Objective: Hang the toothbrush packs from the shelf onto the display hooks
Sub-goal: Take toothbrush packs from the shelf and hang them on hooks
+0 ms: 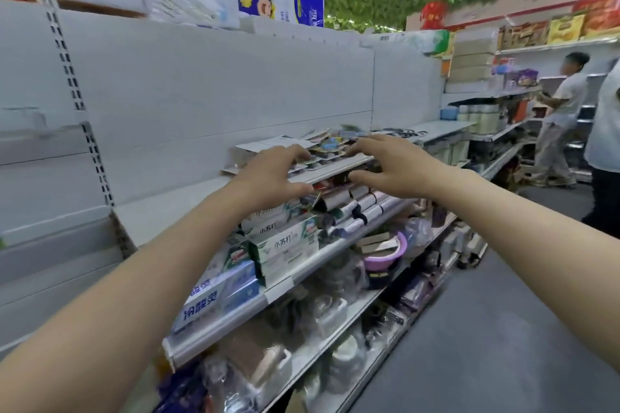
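Observation:
A stack of flat toothbrush packs (327, 147) lies on top of other goods on the white shelf (161, 214), near the middle of the view. My left hand (268, 174) reaches over the stack's left end with fingers spread, fingertips at the packs. My right hand (385, 164) hovers at the stack's right end, fingers apart, thumb below the stack's edge. Neither hand clearly grips a pack. No display hooks are visible on the bare white back panel (218, 84).
Toothpaste boxes (285, 245) line the shelf front below my hands. Lower shelves hold bagged goods and a pink basin (385, 255). Two people (563, 117) stand in the aisle at the right. Grey floor (503, 329) lies to the right.

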